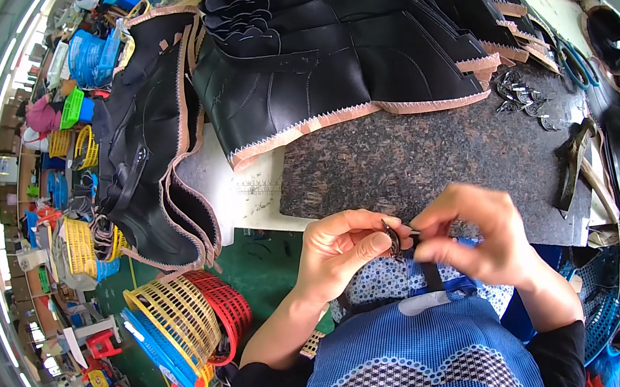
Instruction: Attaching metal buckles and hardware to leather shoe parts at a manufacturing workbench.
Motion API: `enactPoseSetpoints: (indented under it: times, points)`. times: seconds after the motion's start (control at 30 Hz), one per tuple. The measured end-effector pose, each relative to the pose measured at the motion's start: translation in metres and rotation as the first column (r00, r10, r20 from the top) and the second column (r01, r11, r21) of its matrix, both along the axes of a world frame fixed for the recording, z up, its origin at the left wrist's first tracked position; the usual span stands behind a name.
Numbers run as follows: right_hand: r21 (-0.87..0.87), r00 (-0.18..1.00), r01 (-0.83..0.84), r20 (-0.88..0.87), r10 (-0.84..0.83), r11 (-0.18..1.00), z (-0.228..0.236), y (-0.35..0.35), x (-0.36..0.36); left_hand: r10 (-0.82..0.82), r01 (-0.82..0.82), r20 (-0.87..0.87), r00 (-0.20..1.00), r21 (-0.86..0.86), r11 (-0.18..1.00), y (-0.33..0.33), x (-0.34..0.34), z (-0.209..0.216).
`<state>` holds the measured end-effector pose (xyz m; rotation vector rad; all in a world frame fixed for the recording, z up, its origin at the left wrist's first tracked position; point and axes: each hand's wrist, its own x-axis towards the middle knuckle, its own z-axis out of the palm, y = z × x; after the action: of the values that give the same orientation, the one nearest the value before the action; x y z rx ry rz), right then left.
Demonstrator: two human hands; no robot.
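Just in front of the dark speckled slab point(369, 161), over my apron, both hands work close together. My left hand point(339, 257) pinches a small dark metal piece point(392, 239), perhaps a buckle, between thumb and fingers. At its right, my right hand point(477, 229) has thumb and fingers closed near that piece; it is a little blurred, and what its tips hold is too small to name. On the slab's far right lies a loose pile of shiny dark metal pieces point(522, 96).
Stacked black leather boot uppers point(325, 72) with pinkish zigzag-stitched edges lie behind the slab. More uppers point(154, 152) hang over the left edge. Teal-handled scissors point(576, 65) and a dark strap-like piece point(575, 164) are at right. Yellow point(178, 323) and red point(227, 308) baskets stand lower left.
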<state>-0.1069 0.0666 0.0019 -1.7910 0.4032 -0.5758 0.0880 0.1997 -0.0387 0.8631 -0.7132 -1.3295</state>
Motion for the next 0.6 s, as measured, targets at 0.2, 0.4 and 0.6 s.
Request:
enactPoseSetpoints:
  times: [0.2,0.4,0.6]
  points:
    - [0.244,0.987,0.100,0.100,-0.128,0.965,-0.020,0.013,0.009,0.049,-0.051,-0.033,0.998,-0.038,0.998,0.001,-0.005,-0.013]
    - [0.089,0.990,0.113,0.071,-0.119,0.990,-0.017,0.017,0.008,0.098,-0.089,0.100,0.990,-0.094,0.992,0.001,-0.006,-0.016]
    - [0.184,0.985,0.140,0.073,-0.156,0.973,-0.026,0.027,0.005,0.154,-0.129,0.191,0.969,-0.138,0.982,0.001,-0.012,-0.016]
